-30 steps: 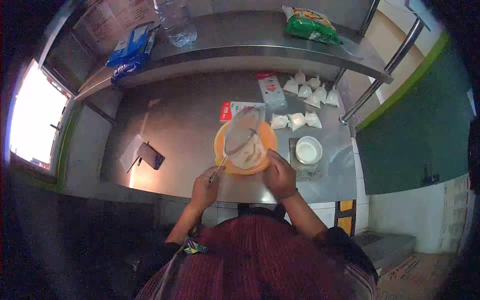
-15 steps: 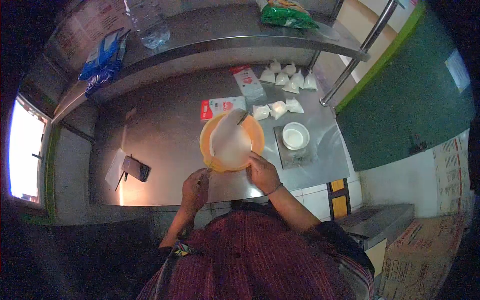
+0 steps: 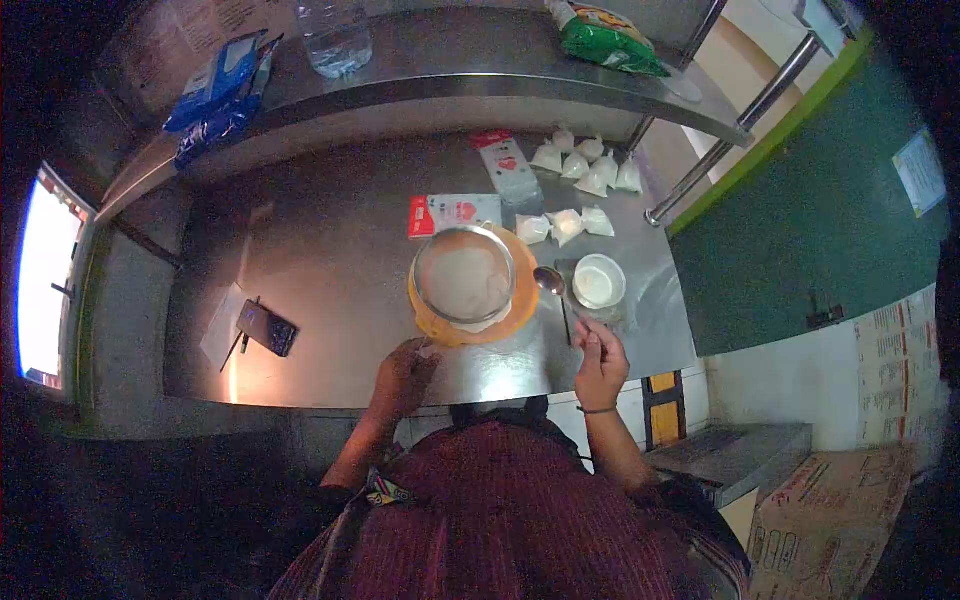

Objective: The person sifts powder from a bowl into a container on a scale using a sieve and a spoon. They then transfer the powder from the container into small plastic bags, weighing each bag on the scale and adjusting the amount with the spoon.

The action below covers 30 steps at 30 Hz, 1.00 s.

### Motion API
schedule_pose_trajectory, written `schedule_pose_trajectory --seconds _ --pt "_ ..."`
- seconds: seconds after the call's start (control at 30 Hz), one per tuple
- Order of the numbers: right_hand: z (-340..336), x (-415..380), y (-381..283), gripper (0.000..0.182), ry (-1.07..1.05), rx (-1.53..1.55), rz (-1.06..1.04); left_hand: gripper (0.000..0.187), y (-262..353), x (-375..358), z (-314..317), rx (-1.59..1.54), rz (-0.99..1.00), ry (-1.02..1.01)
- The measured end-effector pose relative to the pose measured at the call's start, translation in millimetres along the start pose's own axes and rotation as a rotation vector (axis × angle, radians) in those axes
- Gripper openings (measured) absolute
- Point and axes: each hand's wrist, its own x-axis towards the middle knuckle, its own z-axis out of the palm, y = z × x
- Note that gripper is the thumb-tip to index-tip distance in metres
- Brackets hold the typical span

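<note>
Sieve [image 3: 465,275] in left hand [image 3: 406,372] over orange bowl [image 3: 524,296], right hand [image 3: 601,364] loosely curled by spoon [image 3: 549,281], can't tell if gripping, probably sifting tbh, gentle shaking next.

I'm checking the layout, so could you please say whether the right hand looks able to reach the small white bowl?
Probably yes: the small white bowl is just beyond the right hand, and nothing seems to block the way; the spoon is to the left.

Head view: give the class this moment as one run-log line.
left hand: near sieve | right hand: beside spoon | sieve: over orange bowl | grips: unclear
</note>
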Motion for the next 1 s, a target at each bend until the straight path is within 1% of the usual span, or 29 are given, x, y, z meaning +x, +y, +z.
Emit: schedule_pose_trajectory --seconds 0.07,0.2,0.27,0.3,0.37,0.4,0.47,0.5,0.57,0.7,0.77,0.8,0.87,0.9,0.97,1.0 --pt "-3.5 -0.5 -0.1 0.026 -0.004 -0.02 -0.012 0.035 -6.5 1.7 3.7 0.047 0.072 0.036" --pt "-5.5 0.2 -1.8 0.025 -0.052 -0.093 -0.049 0.035 -2.0 6.4 -2.4 0.118 0.099 0.018" --pt "-6.1 -0.4 -3.1 0.024 -0.057 -0.117 -0.07 0.036 10.5 6.4 -10.9 0.064 -0.049 -0.032" --pt "-6.6 -0.6 -3.0 0.024 -0.065 -0.11 -0.07 0.036 2.2 9.9 -6.4 0.064 -0.047 -0.032" --pt "-7.1 -0.5 -4.0 0.024 -0.074 -0.102 -0.068 0.038 -23.7 18.0 2.4 0.109 0.214 0.126" --pt "-7.4 -0.3 -5.4 0.024 -0.081 -0.103 -0.06 0.038 -23.9 19.0 -0.7 0.109 0.214 0.126" --pt "-7.8 -0.1 -8.3 0.024 -0.087 -0.105 -0.053 0.041 -24.1 22.3 -5.0 0.207 0.221 0.047" --pt "-7.2 -0.2 -9.7 0.024 -0.085 -0.107 -0.069 0.041 -14.0 22.5 -10.7 0.207 0.221 0.046" --pt "-6.7 -0.3 -10.0 0.024 -0.084 -0.11 -0.085 0.044 10.8 19.5 -23.7 0.122 -0.121 -0.12" --pt "-4.3 -0.1 -8.2 0.024 -0.109 -0.162 -0.051 0.046 8.9 20.0 -22.9 0.1 -0.124 -0.139" --pt "0.6 0.7 -8.3 0.024 -0.124 -0.168 -0.043 0.047 13.1 23.4 -27.0 0.153 -0.151 -0.209" --pt "4.8 0.8 -8.7 0.023 -0.118 -0.13 -0.037 0.047 10.9 23.4 -27.3 0.152 -0.154 -0.206" --pt "9.9 0.7 -11.5 0.023 -0.114 -0.096 -0.033 0.049 2.4 24.1 -25.9 0.092 -0.063 -0.144" --pt "12.2 0.8 -15.3 0.023 -0.13 -0.125 -0.045 0.049 -5.0 25.2 -24.8 0.088 -0.066 -0.141" --pt "17.8 2.8 -17.8 0.023 -0.153 -0.153 -0.059 0.051 -19.2 28.1 -24.4 0.165 0.123 -0.103" --pt "20.3 4.2 -16.8 0.023 -0.169 -0.145 -0.03 0.051 -12.0 27.7 -30.0 0.163 0.121 -0.097"
